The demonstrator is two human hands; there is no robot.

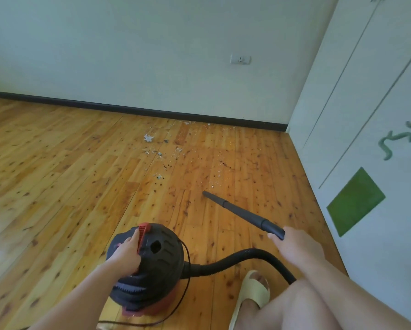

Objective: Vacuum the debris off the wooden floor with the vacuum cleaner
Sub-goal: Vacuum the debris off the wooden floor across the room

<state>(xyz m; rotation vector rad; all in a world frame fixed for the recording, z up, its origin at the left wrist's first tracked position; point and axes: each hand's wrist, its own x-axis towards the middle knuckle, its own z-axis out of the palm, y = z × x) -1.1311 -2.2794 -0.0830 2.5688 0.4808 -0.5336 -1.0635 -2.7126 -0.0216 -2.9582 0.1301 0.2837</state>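
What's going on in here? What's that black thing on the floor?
A person is vacuuming up a mess. Their left hand grips the top of the black vacuum cleaner, and their right hand holds its wand. The wand's tip is at the near edge of the debris scattered on the wooden floor.

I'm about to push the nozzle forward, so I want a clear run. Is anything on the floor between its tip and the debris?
Nothing visible does. Bare wooden floor alone lies between the nozzle in the right hand and the debris; the vacuum cleaner under the left hand and its hose sit behind.
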